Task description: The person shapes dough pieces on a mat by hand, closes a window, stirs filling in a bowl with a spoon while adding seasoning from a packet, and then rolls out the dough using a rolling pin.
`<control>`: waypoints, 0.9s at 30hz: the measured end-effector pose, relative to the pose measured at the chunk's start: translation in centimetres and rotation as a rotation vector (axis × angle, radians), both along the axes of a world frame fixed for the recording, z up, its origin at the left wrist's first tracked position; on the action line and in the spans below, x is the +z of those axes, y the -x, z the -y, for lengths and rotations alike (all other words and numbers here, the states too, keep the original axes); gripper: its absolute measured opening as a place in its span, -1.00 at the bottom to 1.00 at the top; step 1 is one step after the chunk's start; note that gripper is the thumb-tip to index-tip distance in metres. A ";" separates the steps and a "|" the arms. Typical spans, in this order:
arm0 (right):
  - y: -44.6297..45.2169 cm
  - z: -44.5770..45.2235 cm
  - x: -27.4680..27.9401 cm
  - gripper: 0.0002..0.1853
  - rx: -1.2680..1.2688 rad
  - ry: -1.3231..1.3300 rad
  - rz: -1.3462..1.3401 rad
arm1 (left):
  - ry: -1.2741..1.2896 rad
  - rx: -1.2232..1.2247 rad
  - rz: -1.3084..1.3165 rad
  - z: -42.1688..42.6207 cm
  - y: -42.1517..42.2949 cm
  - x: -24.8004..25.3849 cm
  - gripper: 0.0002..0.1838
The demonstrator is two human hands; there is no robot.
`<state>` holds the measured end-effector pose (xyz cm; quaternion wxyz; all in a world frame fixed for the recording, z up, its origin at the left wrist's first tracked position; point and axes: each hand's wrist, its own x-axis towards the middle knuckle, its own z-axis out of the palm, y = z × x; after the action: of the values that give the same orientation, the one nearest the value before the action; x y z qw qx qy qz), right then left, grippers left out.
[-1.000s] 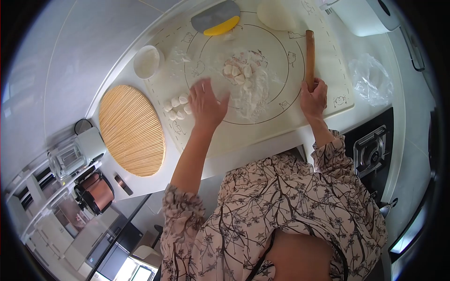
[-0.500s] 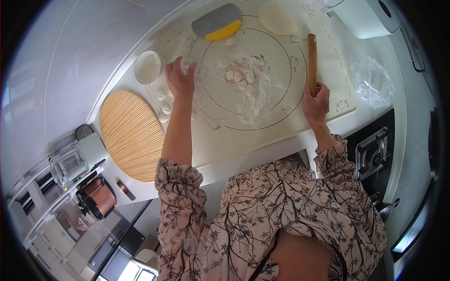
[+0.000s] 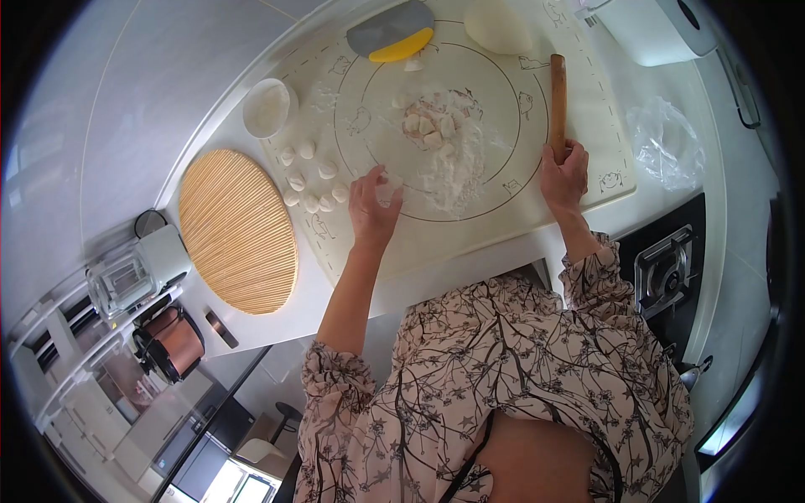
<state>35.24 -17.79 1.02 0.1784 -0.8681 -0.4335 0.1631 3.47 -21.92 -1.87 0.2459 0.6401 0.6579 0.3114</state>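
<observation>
My right hand (image 3: 564, 178) is closed around the lower end of a wooden rolling pin (image 3: 558, 105), which points away from me over the mat's right side. Low over the left part of the printed pastry mat (image 3: 470, 239), my left hand (image 3: 374, 210) has its thumb and fingers curved about a small pale piece of dough (image 3: 388, 191), partly hidden by the fingers. Left of that hand lie several small round dough pieces (image 3: 327, 169). Several cut dough lumps (image 3: 430, 132) sit in scattered flour (image 3: 457, 180) near the mat's middle.
A white bowl (image 3: 269, 109) stands at the mat's left edge, beyond a round slatted tray (image 3: 237, 230). At the back are a grey-and-yellow scraper (image 3: 391, 32) and a large dough disc (image 3: 496, 27). A plastic bag (image 3: 667, 144) and gas hob (image 3: 669, 272) are to the right.
My left hand has come from near the bowl toward me and to the right, uncovering the small dough pieces. The right hand keeps its grip on the rolling pin, almost unmoved.
</observation>
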 end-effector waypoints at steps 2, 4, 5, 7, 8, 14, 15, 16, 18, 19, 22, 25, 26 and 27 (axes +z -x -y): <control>-0.1 0.0 -0.2 -0.46 0.002 -0.004 -0.012 | -0.028 -0.051 -0.064 0.5 0.8 -1.0 -0.55; 0.0 0.0 -0.1 -0.46 0.005 0.011 -0.005 | 0.091 -0.054 -0.035 0.9 1.6 -1.6 -0.50; 0.0 -0.1 -0.1 -0.47 0.005 0.017 0.000 | 0.150 -0.057 -0.018 1.0 1.7 -1.9 -0.47; -0.1 -0.1 0.0 -0.45 0.002 0.022 -0.045 | 0.291 -0.029 -0.204 0.8 1.2 1.1 -0.42; -0.1 0.0 -0.1 -0.44 -0.003 0.026 -0.069 | 0.362 -0.019 -0.298 0.6 0.8 2.4 -0.39; 0.1 0.0 0.1 -0.47 -0.002 0.004 -0.027 | 0.063 0.096 -0.554 -5.4 -4.0 -2.7 -0.12; 0.1 -0.2 0.1 -0.48 0.003 -0.006 -0.028 | 0.051 0.080 -0.477 -6.0 -4.1 -2.8 -0.09; 0.0 -0.5 0.0 -0.48 0.011 -0.020 -0.030 | 0.024 0.078 -0.455 -6.7 -3.7 -3.6 -0.10; 0.2 0.2 -0.1 -0.48 0.023 -0.017 -0.046 | -0.015 0.073 -0.435 -7.1 -0.9 -4.6 -0.11; 0.2 -0.2 -0.3 -0.48 0.018 -0.032 -0.048 | -0.165 0.133 -0.551 -7.9 0.2 -3.8 -0.24; 0.0 0.1 0.1 -0.48 0.000 -0.009 -0.040 | -0.139 -0.186 -0.326 -9.9 2.0 -1.3 -0.41; 0.1 -0.1 0.3 -0.48 -0.007 -0.001 -0.057 | -0.285 -0.369 -0.234 -10.4 -1.0 -1.1 -0.64; 0.3 0.0 0.2 -0.48 -0.007 -0.003 -0.062 | -0.277 -0.399 -0.206 -10.4 -1.3 -1.4 -0.68; 0.2 0.1 0.3 -0.48 -0.007 0.010 -0.056 | -0.289 -0.288 -0.164 -10.2 -1.6 -1.5 -0.77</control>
<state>35.03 -17.85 1.30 0.1866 -0.8657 -0.4243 0.1889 5.06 -11.70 -3.35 0.1391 0.7794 0.5258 0.3109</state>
